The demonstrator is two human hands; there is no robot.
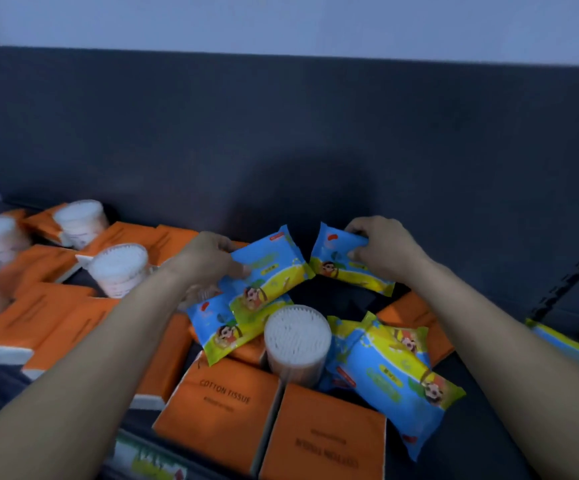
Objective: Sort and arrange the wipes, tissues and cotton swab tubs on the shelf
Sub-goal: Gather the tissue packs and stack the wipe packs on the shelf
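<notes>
The left hand [208, 258] grips a blue-and-yellow wipes pack [267, 268] by its left end, fingers curled over it. Its long axis rises to the right. The right hand [385, 251] pinches a second wipes pack [347, 268] at its top edge, and its long axis dips to the right. The two packs' inner corners nearly meet near the shelf's [482, 441] back panel.

Other wipes packs lie flat, one under the left-held pack [212, 327], at least one at front right [395, 372] and one at the right edge [565, 344].

Five clear cotton swab tubs are visible, each full of upright swabs. One stands mid-shelf [295, 341] and four are at the left [118, 268].

The orange cotton tissue packs [225, 410] overlap too much to count.
</notes>
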